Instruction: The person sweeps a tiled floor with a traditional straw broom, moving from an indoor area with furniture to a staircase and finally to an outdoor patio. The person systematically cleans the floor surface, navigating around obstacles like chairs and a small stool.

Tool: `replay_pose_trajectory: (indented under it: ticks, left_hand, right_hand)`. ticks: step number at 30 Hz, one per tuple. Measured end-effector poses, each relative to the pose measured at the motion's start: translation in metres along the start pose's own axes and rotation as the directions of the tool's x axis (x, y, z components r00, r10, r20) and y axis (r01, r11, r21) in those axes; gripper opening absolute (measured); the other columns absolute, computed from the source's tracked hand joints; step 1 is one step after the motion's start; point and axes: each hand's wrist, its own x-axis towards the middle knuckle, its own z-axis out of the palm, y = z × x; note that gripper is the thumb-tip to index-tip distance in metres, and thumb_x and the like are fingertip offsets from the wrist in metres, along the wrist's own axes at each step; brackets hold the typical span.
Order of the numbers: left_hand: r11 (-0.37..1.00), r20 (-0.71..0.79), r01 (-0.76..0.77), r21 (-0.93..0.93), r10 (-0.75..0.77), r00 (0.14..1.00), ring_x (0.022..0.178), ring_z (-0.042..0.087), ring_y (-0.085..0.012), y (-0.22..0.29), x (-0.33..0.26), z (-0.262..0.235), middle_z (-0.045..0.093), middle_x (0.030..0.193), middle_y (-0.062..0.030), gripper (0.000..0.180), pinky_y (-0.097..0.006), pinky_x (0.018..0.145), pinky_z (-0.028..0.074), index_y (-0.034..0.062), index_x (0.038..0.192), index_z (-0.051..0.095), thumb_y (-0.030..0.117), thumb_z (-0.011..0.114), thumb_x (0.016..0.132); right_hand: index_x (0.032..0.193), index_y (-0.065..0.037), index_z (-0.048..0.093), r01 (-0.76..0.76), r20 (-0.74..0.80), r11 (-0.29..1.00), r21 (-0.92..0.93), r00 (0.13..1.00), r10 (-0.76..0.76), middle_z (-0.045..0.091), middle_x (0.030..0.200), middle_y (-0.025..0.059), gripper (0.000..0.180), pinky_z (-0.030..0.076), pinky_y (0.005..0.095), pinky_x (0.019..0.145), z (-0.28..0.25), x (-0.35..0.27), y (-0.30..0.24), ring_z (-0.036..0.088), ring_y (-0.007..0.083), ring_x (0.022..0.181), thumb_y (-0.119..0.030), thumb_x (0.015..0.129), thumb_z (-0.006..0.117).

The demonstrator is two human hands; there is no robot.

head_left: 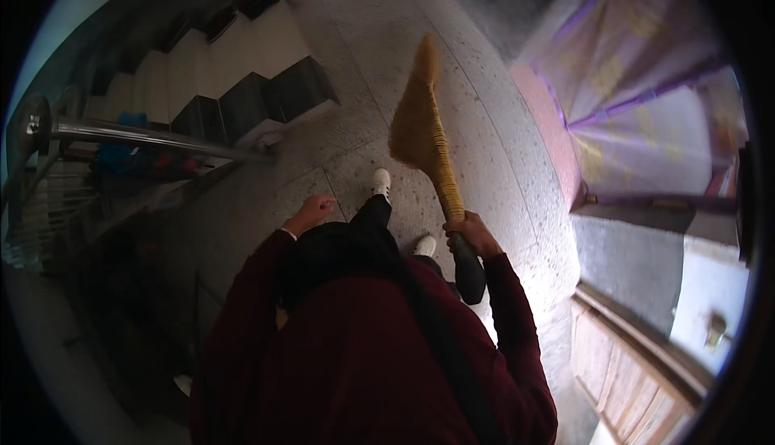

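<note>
Head view: right hand [473, 233], fingers wrapped round the black handle of a tan, fan-shaped bristle broom [438, 154] with yellow-bound neck; bristles point forward over speckled grey stone floor [496, 138], contact unclear. Left hand [309, 214] apart from broom, fingers curled in.

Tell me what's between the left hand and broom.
Between left hand and broom, the head view shows a white shoe, dark trouser leg and grey floor.

Dark-edged stairs [245, 109] and a metal handrail [153, 137] flank a speckled grey floor [492, 146], bright near what seems a wooden door [630, 364].
</note>
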Motion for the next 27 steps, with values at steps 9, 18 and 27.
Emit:
replay_pose_trajectory:
  ticks: [9,18,27]
  left_hand:
    - [0.977,-0.065,0.091,-0.192,-0.106,0.992,0.071,0.057,-0.0168,-0.052,0.05,-0.081,0.061,0.081,-0.0101,0.034,-0.031,0.066,0.046,0.0039,0.112,0.055,0.017,0.058,0.08]
    - [0.962,-0.275,0.092,-0.258,-0.164,0.947,0.071,0.058,-0.0186,-0.074,0.096,-0.18,0.062,0.081,-0.0121,0.033,-0.031,0.065,0.046,0.0055,0.111,0.056,0.016,0.057,0.079]
    - [0.861,-0.347,0.174,-0.477,-0.367,0.863,0.067,0.06,-0.018,-0.104,0.139,-0.191,0.063,0.074,-0.0105,0.033,-0.029,0.063,0.047,0.0049,0.106,0.058,0.015,0.06,0.075]
  right_hand:
    - [0.074,0.004,0.054,0.153,0.117,0.892,-0.425,0.987,-0.113,0.056,0.061,0.0083,0.029,0.045,0.03,0.046,0.085,0.199,-0.155,0.055,0.017,0.049,-0.019,0.061,0.066]
    - [0.087,0.003,0.055,0.058,0.178,0.737,-0.673,0.98,0.085,0.058,0.067,0.0086,0.032,0.046,0.0318,0.045,0.1,0.407,-0.243,0.053,0.0167,0.048,-0.014,0.063,0.068]
    - [0.104,0.0,0.045,0.321,0.209,0.783,-0.533,0.946,-0.246,0.055,0.079,0.0094,0.045,0.047,0.029,0.054,0.127,0.429,-0.375,0.054,0.0161,0.057,-0.01,0.065,0.064]
